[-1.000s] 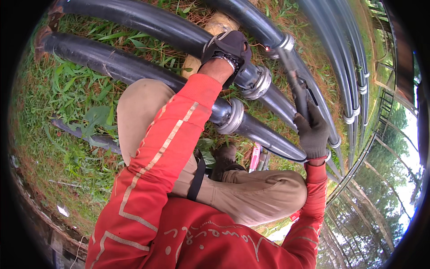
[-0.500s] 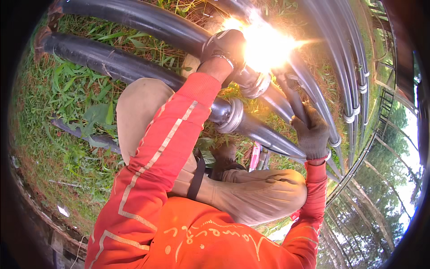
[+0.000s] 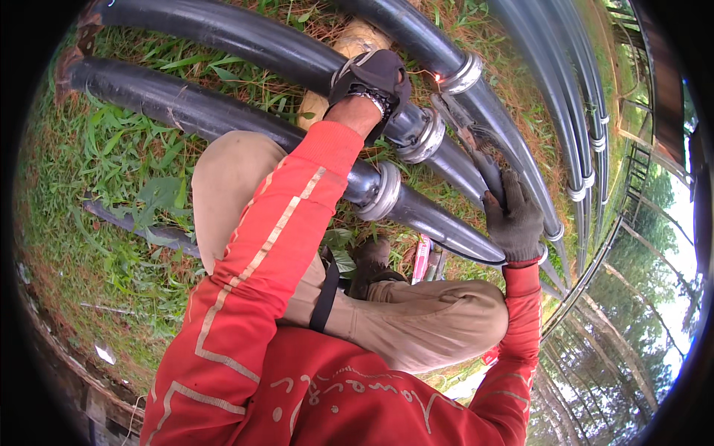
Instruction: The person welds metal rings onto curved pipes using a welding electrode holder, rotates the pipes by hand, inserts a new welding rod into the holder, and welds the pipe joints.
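My left hand, in a dark glove, is closed over a black pipe just short of its collar joint; the fingertips are partly hidden. In a dark knit glove, my right hand grips a welding electrode holder. Its jaw end reaches up between two pipes, toward a silver ring collar on the farther one. A small orange glow sits at that collar's left edge. Nearer me, other silver collars ring the pipes.
A light wooden log lies under the pipes. More black pipes run along the right. Grass covers the ground. My bent knees are close below the pipes, near a pink-and-white packet.
The brilliant welding arc and its glare have gone, leaving a small orange glow by the far collar. Both hands have stayed almost in place.
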A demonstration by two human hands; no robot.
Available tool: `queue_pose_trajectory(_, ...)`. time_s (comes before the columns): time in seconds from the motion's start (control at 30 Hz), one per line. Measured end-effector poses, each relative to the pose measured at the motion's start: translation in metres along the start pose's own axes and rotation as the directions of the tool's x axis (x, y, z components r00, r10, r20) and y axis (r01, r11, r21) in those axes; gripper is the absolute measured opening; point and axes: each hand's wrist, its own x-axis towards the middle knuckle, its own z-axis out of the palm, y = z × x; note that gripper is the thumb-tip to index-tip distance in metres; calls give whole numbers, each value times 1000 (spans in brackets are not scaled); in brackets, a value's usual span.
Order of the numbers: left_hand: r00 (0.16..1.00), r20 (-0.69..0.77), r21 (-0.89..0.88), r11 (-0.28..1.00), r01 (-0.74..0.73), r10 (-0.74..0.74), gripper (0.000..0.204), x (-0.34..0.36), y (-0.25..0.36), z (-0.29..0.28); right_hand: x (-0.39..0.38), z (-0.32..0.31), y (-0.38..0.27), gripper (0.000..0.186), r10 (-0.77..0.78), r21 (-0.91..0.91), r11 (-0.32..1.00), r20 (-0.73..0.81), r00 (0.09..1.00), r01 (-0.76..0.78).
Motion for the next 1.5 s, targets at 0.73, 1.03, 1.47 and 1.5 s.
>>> queue_pose_trajectory(0.73,983,123,180,977,117,-140,28,-5,21,-24,10,5,-4,49,-21,-30,999,12,1000,22)
queue_pose_trajectory(1.03,975,208,121,991,57,-81,26,-9,23,-30,10,5,-2,48,-38,-33,999,-17,999,38)
queue_pose_trajectory(1.47,997,36,154,986,66,-73,26,-5,20,-16,11,7,-3,48,-7,-23,1000,10,1000,7)
queue_pose_trajectory(1.5,995,39,138,987,82,-88,27,-4,17,-14,11,6,-4,47,-13,-30,999,13,1000,14)
